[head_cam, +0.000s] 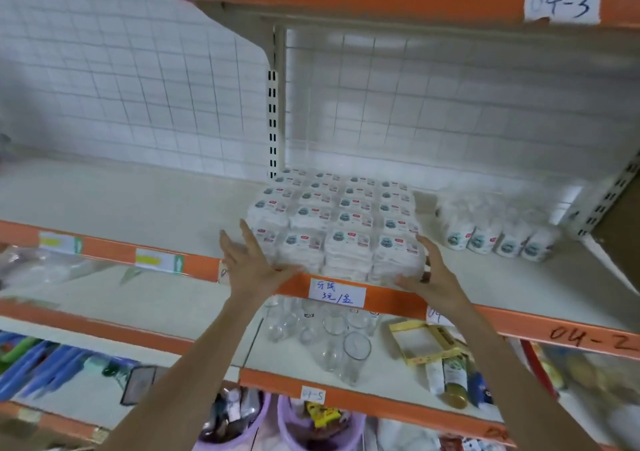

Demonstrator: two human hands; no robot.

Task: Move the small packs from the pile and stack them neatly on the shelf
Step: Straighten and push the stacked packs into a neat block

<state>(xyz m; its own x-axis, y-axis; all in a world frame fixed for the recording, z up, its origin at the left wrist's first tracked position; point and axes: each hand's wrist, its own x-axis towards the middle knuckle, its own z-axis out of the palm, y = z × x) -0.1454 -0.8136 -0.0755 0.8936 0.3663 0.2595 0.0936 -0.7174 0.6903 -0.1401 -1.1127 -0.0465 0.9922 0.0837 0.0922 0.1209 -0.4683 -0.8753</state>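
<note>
Several small white packs with blue-and-red labels stand in a tight block (pixel 341 220) of rows on the white shelf (pixel 145 205), its front row at the orange front edge. My left hand (pixel 254 262) lies flat with straight fingers against the block's left front corner. My right hand (pixel 431 270) presses flat against the right front corner, fingers straight. Neither hand grips a pack. To the right lies a looser row of the same packs (pixel 498 231) on their sides.
A handwritten white price tag (pixel 336 293) hangs on the orange edge between my hands. Clear glasses (pixel 329 333) and a yellow box (pixel 427 341) sit on the shelf below. Purple buckets (pixel 318 426) stand lower down. Another orange shelf marked 04-3 (pixel 561 0) runs overhead.
</note>
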